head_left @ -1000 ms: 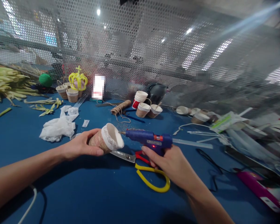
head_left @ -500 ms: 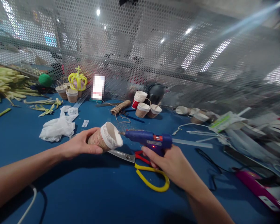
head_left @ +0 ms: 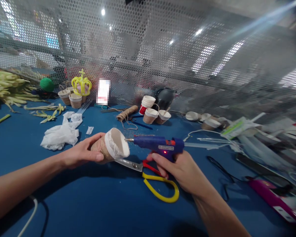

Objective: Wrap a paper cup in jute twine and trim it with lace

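Note:
My left hand (head_left: 86,152) is closed around a paper cup (head_left: 104,148) wrapped in brown twine, with a white lace band at its rim. The cup lies tilted, its mouth facing right. In my right hand (head_left: 180,168) is a blue hot glue gun (head_left: 150,142) with a red light lit and a clear glue stick in its back. Its metal nozzle is at the cup's rim; whether the two touch I cannot tell. Beneath both lies a pair of scissors (head_left: 160,188) with red and yellow handles.
White lace (head_left: 60,135) is heaped left of the cup. Behind are a twine roll (head_left: 127,113), finished little buckets (head_left: 151,116) and a yellow crown (head_left: 81,84). A purple power strip (head_left: 271,197) and cords lie at right. A perforated metal screen (head_left: 138,49) closes the back.
The glue gun has shifted slightly right and levelled, so its nozzle now shows clearly at the rim. The cup has turned a little in my left hand, and my thumb sits further back.

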Tool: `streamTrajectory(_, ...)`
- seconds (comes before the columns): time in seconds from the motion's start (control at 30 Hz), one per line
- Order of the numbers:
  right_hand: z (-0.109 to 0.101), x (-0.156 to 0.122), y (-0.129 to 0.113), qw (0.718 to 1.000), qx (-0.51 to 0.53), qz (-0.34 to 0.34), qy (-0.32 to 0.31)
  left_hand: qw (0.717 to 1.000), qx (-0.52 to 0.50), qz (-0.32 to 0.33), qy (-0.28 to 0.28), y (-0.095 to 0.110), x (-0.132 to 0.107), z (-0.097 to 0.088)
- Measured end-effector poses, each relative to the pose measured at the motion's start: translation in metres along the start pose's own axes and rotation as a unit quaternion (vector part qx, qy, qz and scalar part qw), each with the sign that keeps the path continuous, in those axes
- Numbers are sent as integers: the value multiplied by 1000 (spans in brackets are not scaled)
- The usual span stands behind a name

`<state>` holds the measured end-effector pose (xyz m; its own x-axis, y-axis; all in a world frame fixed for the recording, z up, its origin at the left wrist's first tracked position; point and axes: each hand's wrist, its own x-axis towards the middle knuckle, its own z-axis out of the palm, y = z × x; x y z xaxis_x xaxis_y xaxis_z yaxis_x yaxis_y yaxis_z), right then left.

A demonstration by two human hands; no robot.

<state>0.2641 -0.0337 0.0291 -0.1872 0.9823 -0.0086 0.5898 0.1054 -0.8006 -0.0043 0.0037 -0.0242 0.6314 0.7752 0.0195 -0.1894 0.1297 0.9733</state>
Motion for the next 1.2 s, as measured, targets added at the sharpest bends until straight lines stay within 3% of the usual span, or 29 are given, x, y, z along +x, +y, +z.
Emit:
streamTrajectory(0.13, -1, 1, 3, 1000, -1, 2, -7, 999, -34, -3, -23, 0, -1, 0)
streamTrajectory(0.4, -5, -1, 1, 999, -15, 14, -45, 998, -57, -5, 3, 3, -1, 2)
streamTrajectory(0.73, -4, -1, -6, 999, -30, 14, -6, 1000, -22, -19, 6, 4, -2, 3)
streamTrajectory(0.97, -8, -4, -5, 997, -40, 12, -67, 1000, 10, -12, 23, 5, 0, 2)
streamTrajectory(1.2, -8, -3, -6, 998, -40, 12, -44, 999, 35, -18, 34, 7, 0, 3)
